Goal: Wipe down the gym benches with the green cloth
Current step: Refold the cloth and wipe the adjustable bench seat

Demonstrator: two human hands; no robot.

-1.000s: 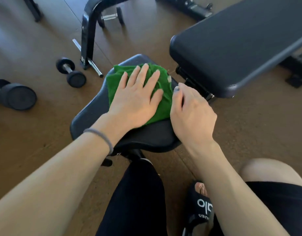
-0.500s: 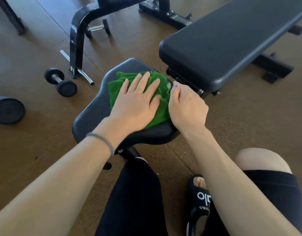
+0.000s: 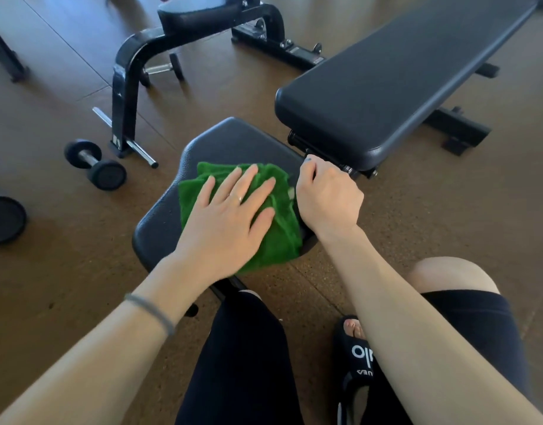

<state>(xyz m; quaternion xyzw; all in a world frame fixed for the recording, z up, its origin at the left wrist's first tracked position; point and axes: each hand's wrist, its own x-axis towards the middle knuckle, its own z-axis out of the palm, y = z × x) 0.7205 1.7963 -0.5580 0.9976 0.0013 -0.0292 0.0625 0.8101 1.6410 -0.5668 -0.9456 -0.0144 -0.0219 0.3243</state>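
While my left hand (image 3: 230,216) presses flat, fingers spread, on the crumpled green terry cloth (image 3: 279,228) at frame centre, my right hand (image 3: 327,199) curls over the black padded seat's (image 3: 233,139) edge; next, probably the long backrest pad (image 3: 402,87), upper right.

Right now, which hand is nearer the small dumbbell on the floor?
Left. The left hand lies flat on the green cloth on the seat pad, on the dumbbell side. The right hand grips the seat pad's opposite edge, farther away.
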